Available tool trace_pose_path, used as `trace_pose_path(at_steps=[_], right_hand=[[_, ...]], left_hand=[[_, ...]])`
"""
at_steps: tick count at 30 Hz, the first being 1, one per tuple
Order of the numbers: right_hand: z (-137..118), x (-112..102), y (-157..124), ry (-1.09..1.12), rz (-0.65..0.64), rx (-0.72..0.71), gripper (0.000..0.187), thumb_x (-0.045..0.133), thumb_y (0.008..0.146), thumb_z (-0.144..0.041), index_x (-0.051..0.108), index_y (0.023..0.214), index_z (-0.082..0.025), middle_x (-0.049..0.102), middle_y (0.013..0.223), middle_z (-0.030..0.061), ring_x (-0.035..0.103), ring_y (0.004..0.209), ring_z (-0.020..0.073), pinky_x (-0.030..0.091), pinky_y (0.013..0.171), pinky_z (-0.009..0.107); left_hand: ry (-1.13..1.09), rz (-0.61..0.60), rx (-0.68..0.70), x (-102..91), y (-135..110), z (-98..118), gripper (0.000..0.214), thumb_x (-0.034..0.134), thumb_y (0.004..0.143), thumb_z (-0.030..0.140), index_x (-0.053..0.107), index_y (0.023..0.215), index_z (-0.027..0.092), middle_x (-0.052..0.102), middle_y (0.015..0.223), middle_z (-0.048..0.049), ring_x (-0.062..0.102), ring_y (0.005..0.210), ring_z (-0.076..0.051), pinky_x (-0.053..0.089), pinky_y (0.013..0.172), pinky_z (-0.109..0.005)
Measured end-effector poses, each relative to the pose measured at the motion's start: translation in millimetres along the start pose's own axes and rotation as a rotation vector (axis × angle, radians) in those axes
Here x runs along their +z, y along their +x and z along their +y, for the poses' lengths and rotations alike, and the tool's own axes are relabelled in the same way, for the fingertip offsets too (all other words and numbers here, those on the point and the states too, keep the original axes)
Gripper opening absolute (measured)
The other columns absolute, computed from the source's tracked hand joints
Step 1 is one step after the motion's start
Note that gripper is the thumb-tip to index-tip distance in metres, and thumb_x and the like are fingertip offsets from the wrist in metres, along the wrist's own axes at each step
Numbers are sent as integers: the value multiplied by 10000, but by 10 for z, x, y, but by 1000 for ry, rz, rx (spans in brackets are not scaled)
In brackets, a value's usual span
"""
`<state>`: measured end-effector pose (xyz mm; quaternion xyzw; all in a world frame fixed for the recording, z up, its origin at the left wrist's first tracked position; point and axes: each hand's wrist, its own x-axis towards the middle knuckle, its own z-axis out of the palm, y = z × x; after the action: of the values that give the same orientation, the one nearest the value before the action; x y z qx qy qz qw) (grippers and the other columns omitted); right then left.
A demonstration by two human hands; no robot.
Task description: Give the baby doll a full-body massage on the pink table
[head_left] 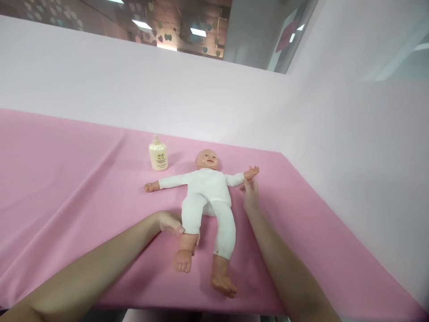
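Pink cloth (67, 179) bears a white-suited doll (208, 188) lying face-up.

A pink-clothed table (67, 179) carries a baby doll (208, 188) in white, lying face up with arms spread, and a cream lotion bottle (158, 155) standing near its head.

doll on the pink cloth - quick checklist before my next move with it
1. Doll flat on its back on the pink cloth: ok.
2. Left hand gripping the doll's lower leg: ok.
3. Right hand holding the doll's arm: cannot tell; its fingertips are only by the wrist.
4. Bottle upright and apart from the doll: ok.
5. Doll's feet well back from the cloth's near edge: not ok, they lie close to it.
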<state>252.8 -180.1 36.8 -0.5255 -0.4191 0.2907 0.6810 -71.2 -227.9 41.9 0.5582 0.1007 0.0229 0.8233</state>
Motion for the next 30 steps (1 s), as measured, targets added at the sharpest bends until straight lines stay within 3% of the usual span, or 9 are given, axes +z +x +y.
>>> trace_pose_path(at_steps=[2,5,12,17,20,25,28,30], right_hand=[[7,-31,29,21,5,21,484,648,806,-519,605,1185,-221,641,934,23,550,674,140,528,688,320],[22,-59,75,81,8,68,515,649,800,-497,598,1246,-244,654,990,25,548,663,122,511,668,286],[72,-79,168,316,123,244,548,760,730,-415,611,1239,-280,619,803,-47,537,606,94,481,647,236],[85,-118,188,367,124,270,533,762,753,-431,633,1248,-281,659,897,-27,573,626,87,502,651,227],[90,-130,204,391,132,280,540,692,815,-501,622,1312,-301,681,1059,3,595,648,82,523,662,231],[120,-138,235,357,123,289,568,646,826,-575,626,1331,-315,686,1103,22,611,676,96,529,649,233],[149,-146,241,311,71,245,644,762,731,-459,620,1340,-301,697,1031,15,610,689,104,517,644,228],[163,-149,245,289,59,218,697,788,690,-409,616,1356,-294,703,1078,29,619,719,114,512,635,227]], left_hand=[[55,-93,-41,-29,-3,-12,569,805,657,587,727,1001,141,739,884,-103,721,966,-354,560,891,-466],[79,-119,-25,-90,-5,-58,623,783,702,638,718,1060,132,760,924,-108,730,976,-338,553,942,-475],[44,-128,19,-142,12,-123,689,797,748,615,682,1218,124,764,1103,-139,706,1093,-320,513,1038,-468],[27,-119,-7,-81,14,-69,836,678,746,809,689,1203,110,746,1148,-176,653,1192,-351,499,1044,-469],[42,-30,-32,-141,-4,-116,862,641,732,861,689,1180,126,748,1122,-156,661,1169,-330,499,1037,-461],[120,183,-102,-332,-111,-154,729,819,658,738,684,1091,167,746,957,-68,697,957,-229,527,945,-397],[237,311,-207,-345,-246,62,666,795,653,769,689,921,168,684,754,-25,641,716,-173,534,760,-329],[329,468,-250,-305,-325,293,662,680,711,836,637,719,175,596,633,-8,518,568,-129,470,609,-282]])
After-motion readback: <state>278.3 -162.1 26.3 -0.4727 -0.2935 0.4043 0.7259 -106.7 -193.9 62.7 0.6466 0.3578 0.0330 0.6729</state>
